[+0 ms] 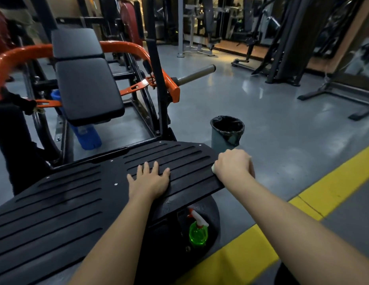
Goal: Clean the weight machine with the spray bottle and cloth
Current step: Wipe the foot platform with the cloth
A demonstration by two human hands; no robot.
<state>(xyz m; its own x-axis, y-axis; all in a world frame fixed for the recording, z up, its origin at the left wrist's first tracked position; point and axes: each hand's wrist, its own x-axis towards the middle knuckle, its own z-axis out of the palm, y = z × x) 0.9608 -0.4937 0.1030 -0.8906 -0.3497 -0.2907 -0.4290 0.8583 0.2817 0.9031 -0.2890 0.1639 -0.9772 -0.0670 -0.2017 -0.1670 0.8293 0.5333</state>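
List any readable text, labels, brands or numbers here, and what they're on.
No legible text in this view.
Spray bottle: green, no label showing.
Footplate: ribbed black, no markings.
Dark disc below the footplate: faint marks near the bottle's nozzle, too blurred to read.
Bin: no print visible.
Cloth under right hand: mostly hidden, no print seen.

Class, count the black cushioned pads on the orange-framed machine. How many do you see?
2. The upper pad sits at top left, in front of the orange bar; the lower pad slopes down directly below it. More may be hidden from this view.
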